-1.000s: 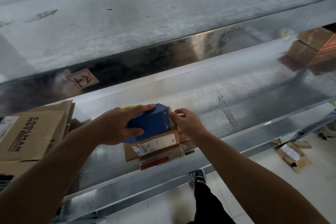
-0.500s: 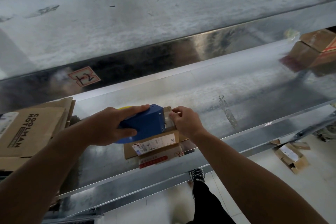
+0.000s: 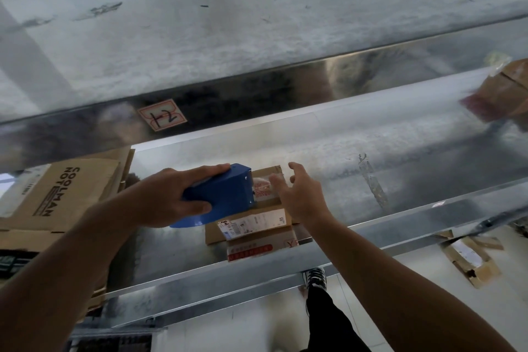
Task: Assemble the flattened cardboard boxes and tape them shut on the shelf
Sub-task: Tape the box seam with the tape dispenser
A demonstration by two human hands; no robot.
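**Dispenser drawn left, right hand off the lid**

The shelf (image 3: pixel 371 180) reads as before. The stack of flattened cartons (image 3: pixel 65 194) lies at its left end, where it lay half a second ago. The small cardboard box (image 3: pixel 257 226) sits near the shelf's front edge with its printed label facing me, and I see no shift in it. The blue tape dispenser (image 3: pixel 223 197) rests on the box's left end. Against the earlier frame it has slid left and uncovered more of the lid.

The left hand (image 3: pixel 168 197) has its grip wrapped round the dispenser body, index finger along the top and thumb on the near side, as before. The right hand (image 3: pixel 303 197) was pressing on the lid with curled fingers. Its grip is now wide, fingers spread over the box's right end, and I cannot tell whether it touches the lid. A strip of red-printed tape (image 3: pixel 263 187) now shows on the lid between the dispenser and the right hand.
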